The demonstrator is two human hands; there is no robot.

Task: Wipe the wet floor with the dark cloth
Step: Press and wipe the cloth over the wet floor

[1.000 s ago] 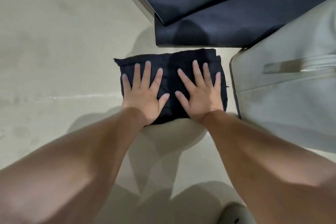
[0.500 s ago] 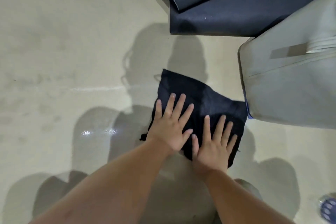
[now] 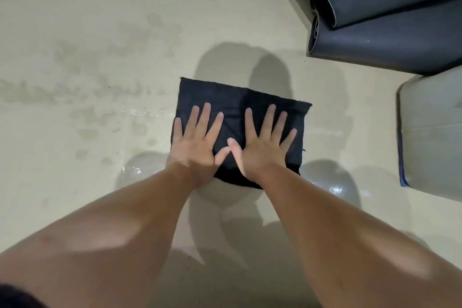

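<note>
Damp blotches and glints mark the pale beige floor (image 3: 82, 62) at left. The left hand (image 3: 193, 144) lies flat, fingers spread, pressing the folded dark navy cloth (image 3: 237, 107); the right hand (image 3: 262, 150) does likewise, thumbs touching. Half a second ago the cloth sat angled, closer to the pale grey padded cushion (image 3: 430, 137); now it lies squarer and further left. Stacked dark blue mats (image 3: 390, 32) are cut off at the frame edge.
</note>
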